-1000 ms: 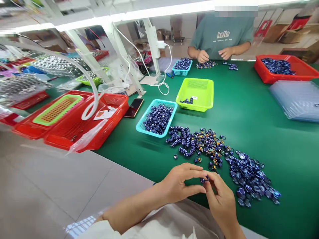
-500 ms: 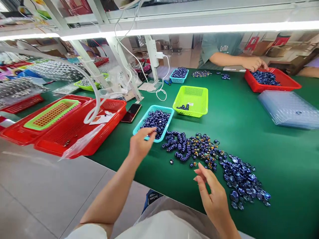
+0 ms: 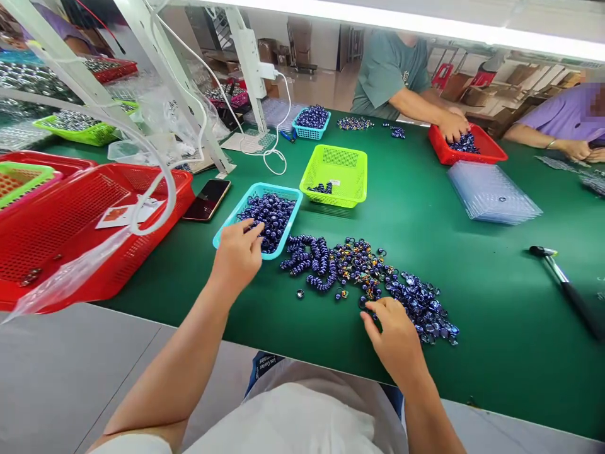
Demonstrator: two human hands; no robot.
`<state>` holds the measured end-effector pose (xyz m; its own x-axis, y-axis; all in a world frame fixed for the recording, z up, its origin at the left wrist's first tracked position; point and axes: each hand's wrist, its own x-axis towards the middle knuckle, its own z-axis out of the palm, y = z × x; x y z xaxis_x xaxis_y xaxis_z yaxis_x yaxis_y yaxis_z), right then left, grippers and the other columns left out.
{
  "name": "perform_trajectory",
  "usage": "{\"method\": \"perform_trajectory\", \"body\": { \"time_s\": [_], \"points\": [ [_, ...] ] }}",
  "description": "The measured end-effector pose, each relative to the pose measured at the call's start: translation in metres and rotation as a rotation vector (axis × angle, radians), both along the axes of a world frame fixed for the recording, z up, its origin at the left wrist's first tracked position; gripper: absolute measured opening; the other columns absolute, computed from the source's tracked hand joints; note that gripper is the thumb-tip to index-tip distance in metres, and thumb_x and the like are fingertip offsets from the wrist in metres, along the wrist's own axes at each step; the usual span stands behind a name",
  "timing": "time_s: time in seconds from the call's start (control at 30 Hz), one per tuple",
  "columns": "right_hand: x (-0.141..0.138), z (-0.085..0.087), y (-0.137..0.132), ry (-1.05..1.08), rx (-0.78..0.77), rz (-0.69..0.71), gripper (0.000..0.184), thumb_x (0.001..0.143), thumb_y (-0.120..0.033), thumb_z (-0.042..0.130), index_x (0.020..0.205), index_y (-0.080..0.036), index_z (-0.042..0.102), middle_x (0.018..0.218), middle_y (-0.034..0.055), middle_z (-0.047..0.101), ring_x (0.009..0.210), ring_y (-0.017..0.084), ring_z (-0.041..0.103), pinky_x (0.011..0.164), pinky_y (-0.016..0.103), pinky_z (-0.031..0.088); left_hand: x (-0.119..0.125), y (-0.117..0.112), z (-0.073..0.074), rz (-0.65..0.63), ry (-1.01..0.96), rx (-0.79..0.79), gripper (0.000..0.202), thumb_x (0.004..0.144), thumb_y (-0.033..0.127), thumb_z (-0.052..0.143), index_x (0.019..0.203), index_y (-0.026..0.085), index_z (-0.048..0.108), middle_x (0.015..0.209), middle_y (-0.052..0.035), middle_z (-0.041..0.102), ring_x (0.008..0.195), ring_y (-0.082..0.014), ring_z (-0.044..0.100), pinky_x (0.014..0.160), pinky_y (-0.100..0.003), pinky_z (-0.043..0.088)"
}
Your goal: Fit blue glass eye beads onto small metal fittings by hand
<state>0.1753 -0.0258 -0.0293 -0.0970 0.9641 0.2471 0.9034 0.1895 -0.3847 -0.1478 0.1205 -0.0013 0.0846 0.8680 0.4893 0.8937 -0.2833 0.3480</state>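
Observation:
My left hand (image 3: 239, 252) hangs over the near-left side of a light-blue basket (image 3: 217, 238) full of shiny dark-blue, round, ring-like pieces (image 3: 271, 217). Its thumb and fingers are apart at the edge of those pieces, and no held piece shows. My right hand (image 3: 396, 337) is above the green table, thumb and forefinger slightly parted, beside a dark ring-like piece (image 3: 362, 302). Behind its fingers lie loose pieces with orange and yellow bits (image 3: 359, 261). Flat glossy dark-blue pieces (image 3: 423, 306) spread to its right. Rows of stacked dark pieces (image 3: 324, 258) lie between the hands.
Beyond the basket stands a lime-green basket (image 3: 347, 164) with a few dark pieces. A phone (image 3: 208, 200) and a red basket (image 3: 108, 183) are at left. Clear plastic trays (image 3: 491, 189) and a hammer (image 3: 562, 274) lie at right. A co-worker's hand (image 3: 454, 125) is in a red tray (image 3: 491, 150).
The view has shifted to the right, bringing the hammer and a second co-worker into sight. My right hand has come closer to the loose pieces. My left hand stays at the light-blue basket, its fingers spread wider.

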Motion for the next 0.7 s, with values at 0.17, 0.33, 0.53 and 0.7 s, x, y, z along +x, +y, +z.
{"method": "perform_trajectory", "body": {
  "time_s": [0.17, 0.33, 0.53, 0.7],
  "points": [
    [-0.010, -0.007, 0.015, -0.259, 0.007, -0.021, 0.010, 0.091, -0.017, 0.057, 0.086, -0.018, 0.065, 0.086, 0.0088, 0.060, 0.083, 0.025, 0.053, 0.070, 0.036, 0.045, 0.061, -0.045, 0.006, -0.417, -0.250, 0.016, 0.030, 0.093, 0.018, 0.056, 0.120, 0.020, 0.067, 0.121, -0.0119, 0.067, 0.114, -0.0250, 0.062, 0.100, -0.043, 0.051],
    [-0.009, -0.008, 0.019, -0.277, 0.038, -0.036, 0.015, 0.087, -0.012, 0.056, 0.075, -0.018, 0.061, 0.079, 0.0066, 0.058, 0.079, 0.023, 0.051, 0.070, 0.035, 0.041, 0.101, -0.076, -0.009, -0.632, -0.426, -0.175, 0.025, 0.092, 0.014, 0.059, 0.113, 0.019, 0.069, 0.114, -0.0107, 0.071, 0.106, -0.0211, 0.066, 0.093, -0.037, 0.055],
    [-0.006, -0.006, 0.016, -0.316, 0.037, 0.085, 0.010, 0.085, -0.014, 0.060, 0.077, -0.017, 0.063, 0.080, 0.0069, 0.059, 0.078, 0.023, 0.052, 0.068, 0.035, 0.038, 0.118, -0.088, -0.019, -0.706, -0.470, -0.284, 0.022, 0.091, 0.015, 0.059, 0.110, 0.019, 0.070, 0.106, -0.0090, 0.075, 0.100, -0.0212, 0.067, 0.090, -0.037, 0.055],
    [-0.002, -0.002, 0.021, -0.237, 0.065, 0.136, 0.015, 0.084, -0.012, 0.055, 0.070, -0.018, 0.059, 0.076, 0.0069, 0.058, 0.075, 0.023, 0.051, 0.068, 0.036, 0.037, 0.119, -0.090, -0.018, -0.708, -0.486, -0.334, 0.022, 0.091, 0.016, 0.058, 0.109, 0.018, 0.071, 0.107, -0.0092, 0.075, 0.101, -0.0218, 0.067, 0.090, -0.038, 0.054]
  ]
}}
